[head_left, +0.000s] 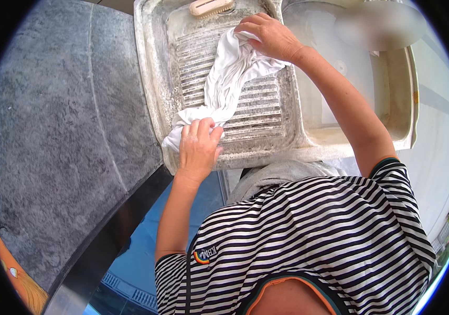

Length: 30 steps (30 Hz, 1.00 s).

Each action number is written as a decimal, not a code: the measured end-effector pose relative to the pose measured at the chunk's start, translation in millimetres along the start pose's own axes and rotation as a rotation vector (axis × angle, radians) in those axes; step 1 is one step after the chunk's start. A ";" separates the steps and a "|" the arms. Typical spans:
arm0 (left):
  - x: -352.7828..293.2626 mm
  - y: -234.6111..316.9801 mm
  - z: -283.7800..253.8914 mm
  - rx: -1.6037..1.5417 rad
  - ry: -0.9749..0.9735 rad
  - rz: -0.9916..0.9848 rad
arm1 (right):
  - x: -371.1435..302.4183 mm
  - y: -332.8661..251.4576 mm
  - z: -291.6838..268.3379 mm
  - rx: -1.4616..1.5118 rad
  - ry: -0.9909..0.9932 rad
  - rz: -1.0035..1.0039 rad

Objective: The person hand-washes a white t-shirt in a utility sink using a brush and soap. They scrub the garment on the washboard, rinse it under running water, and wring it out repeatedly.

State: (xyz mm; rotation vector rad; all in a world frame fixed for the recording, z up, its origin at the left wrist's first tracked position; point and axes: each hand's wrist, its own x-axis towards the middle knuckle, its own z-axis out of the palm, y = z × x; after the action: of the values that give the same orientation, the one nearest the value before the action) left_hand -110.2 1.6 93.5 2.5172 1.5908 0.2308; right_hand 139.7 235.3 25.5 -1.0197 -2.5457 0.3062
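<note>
A wet-looking white cloth [228, 79] lies bunched and stretched at a slant over the ribbed washboard [258, 107] of a stone laundry sink. Its near left end is gripped by my left hand [198, 144], fingers curled over the fabric by the board's front edge. Farther off, at the upper right, my right hand [271, 38] clutches the other end, with the fingers bent into the folds. What part of the cloth lies under each palm is hidden.
A scrubbing brush [211, 7] rests at the washboard's far edge. To the right is the sink basin [404, 94], with a blurred round patch over its far part. A dark grey stone counter [51, 115] borders the washboard on the left.
</note>
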 end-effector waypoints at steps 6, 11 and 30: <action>47.8 -14.2 -11.5 -0.140 0.104 -0.401 | -12.1 -18.8 65.1 -0.134 -0.045 0.178; 14.8 -23.9 1.6 -0.370 -0.014 -0.423 | 14.5 -24.0 25.8 0.140 0.309 0.294; 67.9 6.4 11.5 -0.080 0.135 -0.349 | -4.3 14.2 43.1 -0.007 0.153 0.398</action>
State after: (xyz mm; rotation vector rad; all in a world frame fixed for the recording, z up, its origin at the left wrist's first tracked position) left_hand -73.3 59.8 86.8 2.1580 1.9937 0.4163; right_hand 133.0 239.8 -19.4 -1.4906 -2.1983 0.3109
